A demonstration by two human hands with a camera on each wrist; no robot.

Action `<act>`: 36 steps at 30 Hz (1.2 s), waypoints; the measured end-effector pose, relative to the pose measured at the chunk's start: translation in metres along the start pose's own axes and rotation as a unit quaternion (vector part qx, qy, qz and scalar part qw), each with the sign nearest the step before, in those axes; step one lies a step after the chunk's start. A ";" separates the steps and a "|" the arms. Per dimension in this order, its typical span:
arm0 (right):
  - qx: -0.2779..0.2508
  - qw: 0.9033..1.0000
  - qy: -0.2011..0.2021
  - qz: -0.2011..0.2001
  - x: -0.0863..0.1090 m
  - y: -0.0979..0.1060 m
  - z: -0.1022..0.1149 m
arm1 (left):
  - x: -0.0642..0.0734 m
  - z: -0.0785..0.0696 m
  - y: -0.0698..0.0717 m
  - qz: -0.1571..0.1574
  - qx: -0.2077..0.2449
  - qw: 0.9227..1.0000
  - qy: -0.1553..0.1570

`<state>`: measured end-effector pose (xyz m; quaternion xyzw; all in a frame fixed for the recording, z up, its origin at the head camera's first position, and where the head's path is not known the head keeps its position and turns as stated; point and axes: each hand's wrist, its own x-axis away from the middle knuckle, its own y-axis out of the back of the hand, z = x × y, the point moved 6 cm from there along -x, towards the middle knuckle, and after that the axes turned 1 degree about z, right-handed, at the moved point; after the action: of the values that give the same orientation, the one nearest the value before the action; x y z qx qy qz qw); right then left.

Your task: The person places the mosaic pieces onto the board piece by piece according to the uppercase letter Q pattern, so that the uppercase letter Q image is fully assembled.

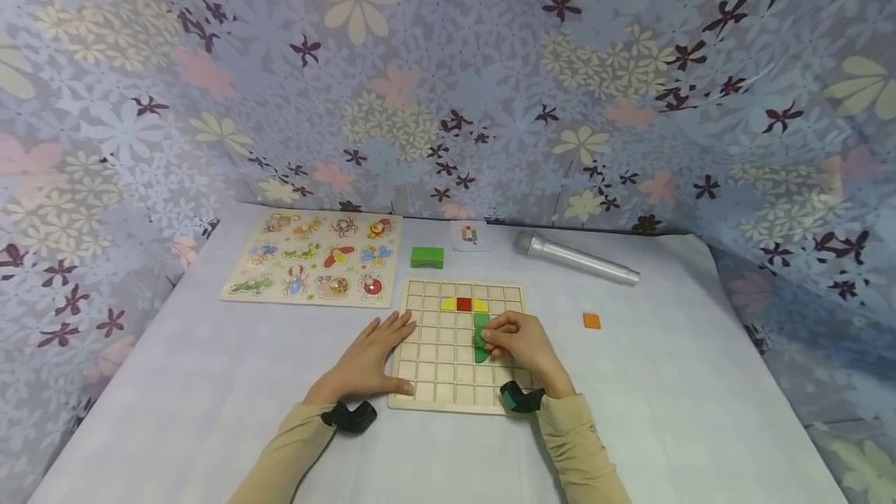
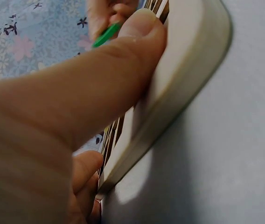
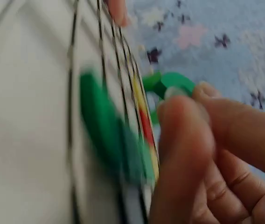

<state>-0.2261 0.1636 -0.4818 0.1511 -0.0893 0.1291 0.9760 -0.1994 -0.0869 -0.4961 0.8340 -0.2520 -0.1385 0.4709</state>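
Note:
A wooden grid board [image 1: 425, 393] lies flat in front of me in the head view. My left hand [image 1: 367, 356] rests spread at its left edge, with the thumb [image 2: 118, 60] pressing on the near corner area in the left wrist view. Between thumb and index finger, my right hand [image 1: 521, 344] pinches a small green piece with a curved edge [image 3: 178, 82] above the board. Set on the board are a red square [image 1: 464, 304] between two yellow pieces [image 1: 449, 304], a green square [image 1: 481, 319] below the right one, and a curved green piece [image 1: 481, 357] lower down.
Left of the board is an insect picture puzzle [image 1: 325, 259]. A green arch block [image 1: 427, 257], a pattern card [image 1: 470, 236] and a silver microphone [image 1: 581, 258] lie behind it. An orange square [image 1: 591, 320] lies to the right. A flowered cloth hangs behind the table.

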 end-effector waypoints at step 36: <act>0.245 0.968 0.060 -0.018 -0.003 -0.060 0.025 | 0.001 0.003 0.000 0.003 0.008 1.000 -0.003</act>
<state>-0.2155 0.0996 -0.4757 0.3789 0.0063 0.1378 0.9151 -0.2004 -0.0895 -0.4974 0.8365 -0.2566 -0.1377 0.4642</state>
